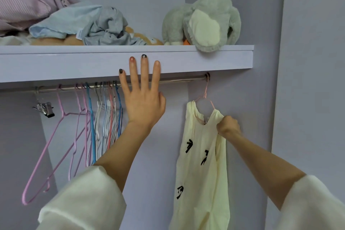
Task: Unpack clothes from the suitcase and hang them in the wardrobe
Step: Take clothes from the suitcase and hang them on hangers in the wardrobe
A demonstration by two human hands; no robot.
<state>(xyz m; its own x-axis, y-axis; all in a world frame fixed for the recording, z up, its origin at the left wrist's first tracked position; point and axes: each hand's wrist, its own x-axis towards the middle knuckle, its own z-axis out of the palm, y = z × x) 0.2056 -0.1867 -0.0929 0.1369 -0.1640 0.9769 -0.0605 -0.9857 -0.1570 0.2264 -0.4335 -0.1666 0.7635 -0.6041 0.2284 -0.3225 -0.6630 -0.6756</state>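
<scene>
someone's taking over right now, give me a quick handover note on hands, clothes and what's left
Left hand: open, fingers spread in front of the rail and shelf edge.
Right hand: grips the cream garment at its shoulder.
The garment sits on a pink hanger, whose hook is at the rail's right end.
Empty hangers are bunched on the left.
Left: let go and fetch more clothes; the suitcase is out of view.

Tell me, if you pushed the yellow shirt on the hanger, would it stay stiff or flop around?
Probably flop. The yellow shirt hangs in soft folds and bunches where the right hand grips it, so it looks thin and light. It hangs from a pink hanger hooked on the rail, so a push would likely make it swing.
</scene>
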